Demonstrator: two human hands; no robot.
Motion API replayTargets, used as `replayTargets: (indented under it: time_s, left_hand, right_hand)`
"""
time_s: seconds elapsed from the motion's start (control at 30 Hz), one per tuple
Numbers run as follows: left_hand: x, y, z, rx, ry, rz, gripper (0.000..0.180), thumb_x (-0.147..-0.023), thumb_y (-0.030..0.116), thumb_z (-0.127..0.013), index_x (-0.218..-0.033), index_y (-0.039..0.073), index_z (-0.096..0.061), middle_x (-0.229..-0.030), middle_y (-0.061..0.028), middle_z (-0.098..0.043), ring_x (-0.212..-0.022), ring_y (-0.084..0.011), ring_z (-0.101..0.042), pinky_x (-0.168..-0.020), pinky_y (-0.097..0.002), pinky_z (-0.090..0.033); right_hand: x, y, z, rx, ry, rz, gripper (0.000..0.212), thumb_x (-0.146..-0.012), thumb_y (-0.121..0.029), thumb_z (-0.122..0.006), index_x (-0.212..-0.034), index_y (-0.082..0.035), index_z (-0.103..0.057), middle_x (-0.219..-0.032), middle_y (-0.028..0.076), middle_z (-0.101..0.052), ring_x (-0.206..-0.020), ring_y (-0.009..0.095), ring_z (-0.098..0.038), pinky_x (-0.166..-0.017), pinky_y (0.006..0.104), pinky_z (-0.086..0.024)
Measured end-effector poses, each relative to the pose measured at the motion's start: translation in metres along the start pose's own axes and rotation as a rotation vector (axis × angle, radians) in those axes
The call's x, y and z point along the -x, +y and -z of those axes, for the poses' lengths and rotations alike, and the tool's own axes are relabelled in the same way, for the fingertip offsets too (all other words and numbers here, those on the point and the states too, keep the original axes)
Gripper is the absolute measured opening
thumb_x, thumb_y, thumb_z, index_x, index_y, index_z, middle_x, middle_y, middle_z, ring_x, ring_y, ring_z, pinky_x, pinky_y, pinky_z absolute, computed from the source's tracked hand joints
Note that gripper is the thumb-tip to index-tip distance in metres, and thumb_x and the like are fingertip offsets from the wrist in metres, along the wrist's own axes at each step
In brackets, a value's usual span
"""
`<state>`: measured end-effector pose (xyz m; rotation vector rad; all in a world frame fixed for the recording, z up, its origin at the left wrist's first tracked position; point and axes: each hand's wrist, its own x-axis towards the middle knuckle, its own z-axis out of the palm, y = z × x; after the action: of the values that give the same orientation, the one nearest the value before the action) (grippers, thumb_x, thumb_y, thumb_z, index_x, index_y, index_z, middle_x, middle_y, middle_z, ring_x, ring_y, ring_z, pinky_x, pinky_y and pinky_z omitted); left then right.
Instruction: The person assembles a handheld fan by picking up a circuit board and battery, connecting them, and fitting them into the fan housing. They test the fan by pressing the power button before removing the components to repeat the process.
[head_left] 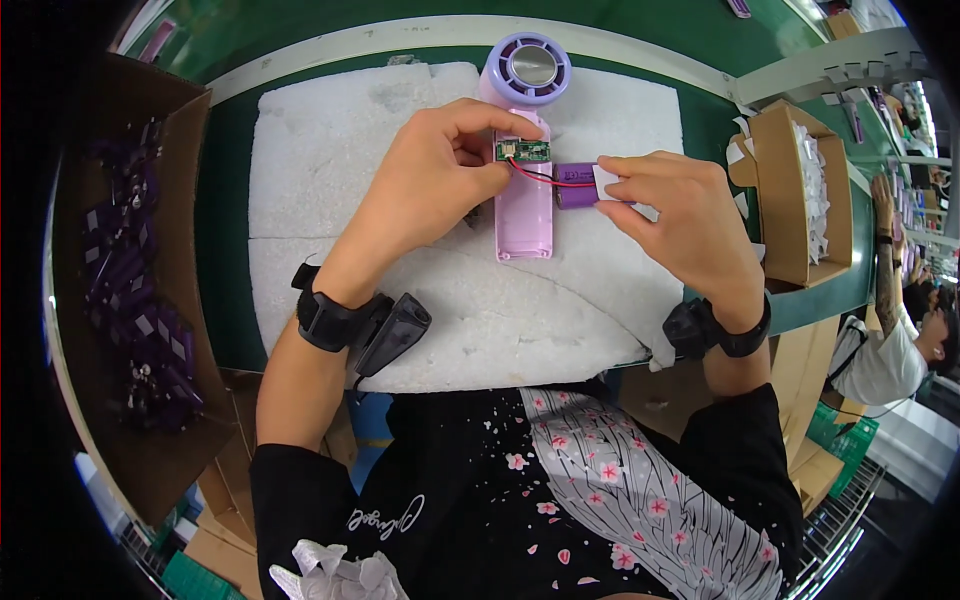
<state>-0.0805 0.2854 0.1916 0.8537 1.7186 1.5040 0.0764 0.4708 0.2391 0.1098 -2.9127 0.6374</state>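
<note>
A small handheld fan lies on a white foam pad (350,160), its round purple head (527,70) pointing away from me. Its pink handle shell (524,225) is uncovered, and a green circuit board (535,151) sits near the top of the hollow. My left hand (435,165) is closed around the upper handle, index finger across the top and thumb at the board's left side. To the right of the shell, my right hand (680,205) grips a purple battery pack (575,195) by its right end, where a white patch (604,182) shows. Red and black wires (540,177) join pack and board.
At the left stands a deep cardboard box (170,440) with many purple battery packs (140,290). A smaller cardboard box (775,190) with white pieces is at the right. A pale rail (300,70) crosses behind the pad. A person (885,350) sits at far right.
</note>
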Motion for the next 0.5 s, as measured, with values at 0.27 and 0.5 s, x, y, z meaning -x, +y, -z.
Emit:
replayTargets:
  time_s: [0.27, 0.5]
  left_hand:
    - [-0.0009, -0.0023, -0.0073, -0.058, 0.069, 0.005, 0.034, -0.074, -0.003, -0.059, -0.104, 0.005, -0.072, -0.094, -0.0048, -0.066, -0.069, -0.0089, -0.056, -0.062, -0.0235, -0.047]
    - [-0.0013, -0.0033, -0.0089, -0.115, 0.097, -0.024, 0.034, -0.073, -0.002, -0.06, -0.104, 0.006, -0.072, -0.089, -0.0043, -0.066, -0.065, -0.0084, -0.054, -0.061, -0.0241, -0.047]
  right_hand:
    - [0.0018, -0.0007, -0.0033, 0.057, -0.017, -0.003, 0.006, -0.076, -0.002, -0.07, -0.081, 0.003, -0.07, -0.101, 0.012, -0.072, -0.074, 0.026, -0.067, -0.065, 0.0318, -0.054]
    - [0.0021, -0.0096, -0.0093, 0.126, 0.064, 0.02, 0.005, -0.073, -0.002, -0.069, -0.075, 0.002, -0.066, -0.098, 0.014, -0.071, -0.077, 0.028, -0.068, -0.066, 0.0336, -0.054]
